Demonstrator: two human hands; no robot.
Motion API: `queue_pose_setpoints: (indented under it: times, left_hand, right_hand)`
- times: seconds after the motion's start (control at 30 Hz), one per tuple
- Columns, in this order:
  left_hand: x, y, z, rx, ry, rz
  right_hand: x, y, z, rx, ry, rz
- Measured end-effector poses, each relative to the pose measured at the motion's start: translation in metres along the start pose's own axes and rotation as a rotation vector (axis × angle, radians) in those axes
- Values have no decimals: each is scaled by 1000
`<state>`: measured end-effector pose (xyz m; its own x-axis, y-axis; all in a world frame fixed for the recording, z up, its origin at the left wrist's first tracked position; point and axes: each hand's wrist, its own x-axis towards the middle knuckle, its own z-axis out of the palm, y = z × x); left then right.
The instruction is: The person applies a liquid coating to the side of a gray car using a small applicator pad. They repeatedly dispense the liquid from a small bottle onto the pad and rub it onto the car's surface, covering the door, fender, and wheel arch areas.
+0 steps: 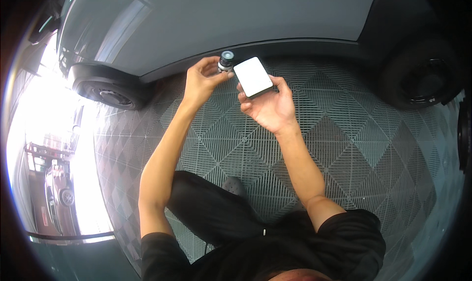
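Observation:
My left hand [202,77] is closed around a small dark glass bottle [226,60] with a pale label band, held upright by thumb and fingers. Just to its right, my right hand [273,101] grips a white-topped square block [252,76] with a dark underside. Its fingers curl round the lower left side and the thumb presses the right edge. Bottle and block are close together; whether they touch I cannot tell. Both are held in front of the lower side of a grey car [236,15].
The car's wheels stand at the left [110,92] and right [420,79]. Its dark sill [305,47] runs between them. Grey slatted floor tiles [314,143] lie below. My bent knee [191,190] and shoe [233,185] are under my arms. Another vehicle [61,197] shows far left.

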<state>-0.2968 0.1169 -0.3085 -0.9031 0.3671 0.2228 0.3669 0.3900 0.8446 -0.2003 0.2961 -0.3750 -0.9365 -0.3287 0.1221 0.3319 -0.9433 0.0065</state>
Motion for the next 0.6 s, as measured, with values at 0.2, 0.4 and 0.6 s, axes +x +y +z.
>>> queue_pose_setpoints:
  times: [0.2, 0.4, 0.6]
  left_hand:
    - [-2, -9, 5, -344, 5, -153]
    - [-2, -18, -4, -416, -14, -137]
    - [-2, -2, 1, -360, -86, -84]
  right_hand:
    - [17, -19, -68, 31, 386, -166]
    - [6, -25, -117, 62, 619, -227]
    - [-3, -32, -105, 215, 517, -234]
